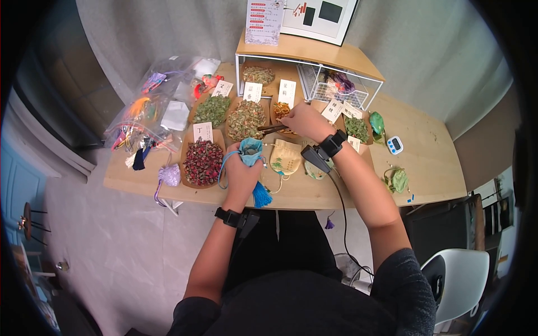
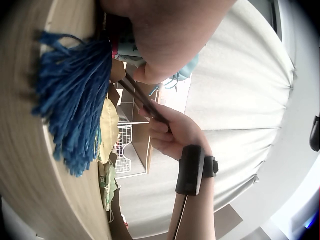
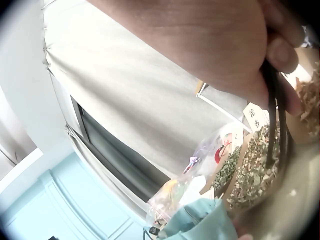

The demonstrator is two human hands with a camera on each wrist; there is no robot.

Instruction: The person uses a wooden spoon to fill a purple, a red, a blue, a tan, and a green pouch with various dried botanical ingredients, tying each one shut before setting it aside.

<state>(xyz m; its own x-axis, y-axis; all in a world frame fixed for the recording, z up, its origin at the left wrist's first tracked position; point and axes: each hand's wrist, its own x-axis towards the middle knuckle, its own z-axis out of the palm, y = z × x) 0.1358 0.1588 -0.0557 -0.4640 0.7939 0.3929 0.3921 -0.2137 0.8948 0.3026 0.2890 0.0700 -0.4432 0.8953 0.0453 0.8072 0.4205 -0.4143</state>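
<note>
My left hand (image 1: 242, 175) grips a light blue drawstring pouch (image 1: 250, 147), its mouth held open and facing up. A blue tassel (image 1: 261, 195) hangs from the pouch, large in the left wrist view. In my right hand (image 1: 307, 122) is a pair of dark slim tongs (image 1: 272, 129), pointing left. Their tips are right at the edge of a brown tray of dried mixed leaves (image 1: 245, 119), just above the pouch in the head view. The right wrist view shows the two prongs over those leaves, with the blue pouch (image 3: 202, 220) below.
Left of the pouch stands a tray of dried rosebuds (image 1: 203, 162); beyond it are green leaves (image 1: 212, 109). A yellow pouch (image 1: 286, 157) lies right of my left hand. Plastic bags (image 1: 147, 109) fill the left, a shelf (image 1: 314, 50) the back. A timer (image 1: 394, 145) sits right.
</note>
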